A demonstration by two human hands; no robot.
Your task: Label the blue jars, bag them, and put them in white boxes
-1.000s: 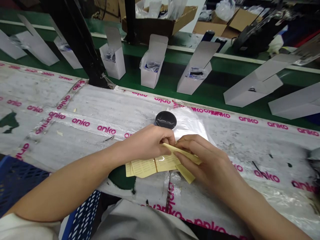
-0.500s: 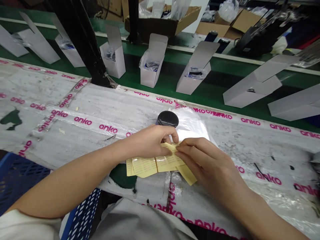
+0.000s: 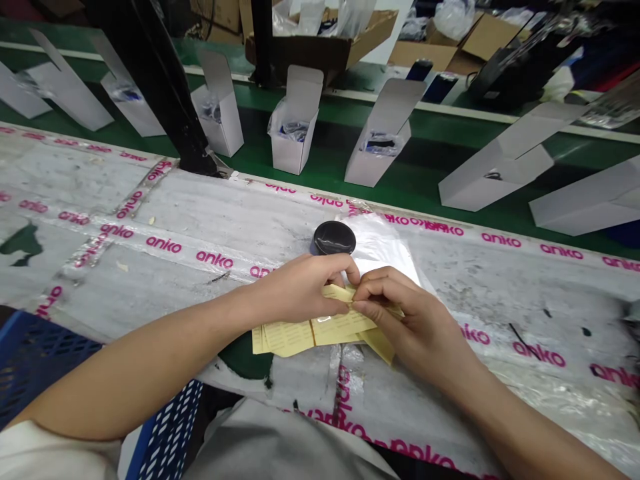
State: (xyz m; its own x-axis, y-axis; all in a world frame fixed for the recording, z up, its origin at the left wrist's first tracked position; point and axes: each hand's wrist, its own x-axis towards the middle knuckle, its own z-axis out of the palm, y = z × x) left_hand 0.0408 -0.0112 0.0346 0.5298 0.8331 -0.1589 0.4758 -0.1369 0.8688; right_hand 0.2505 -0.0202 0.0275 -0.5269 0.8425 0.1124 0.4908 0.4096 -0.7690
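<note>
Several yellow label sheets with fine printing lie at the near side of the table. My left hand reaches in from the left, thumb and fingers closed around the raised edge of a sheet. From the right comes my right hand, its thumb and forefinger pinched at the same edge, almost touching the left fingertips. Whether a single label is peeled up between them is hidden. Just beyond the hands stands a container with a round black lid, beside white plastic bags.
Open white boxes with bagged items stand along the green conveyor belt behind the table. A black post rises at the table's far edge. Blue baskets are at the lower left. Cardboard boxes sit at the back.
The white boxes on the belt have shifted slightly left. My right fingers have curled more at the sheet's edge. My left hand has hardly moved.
</note>
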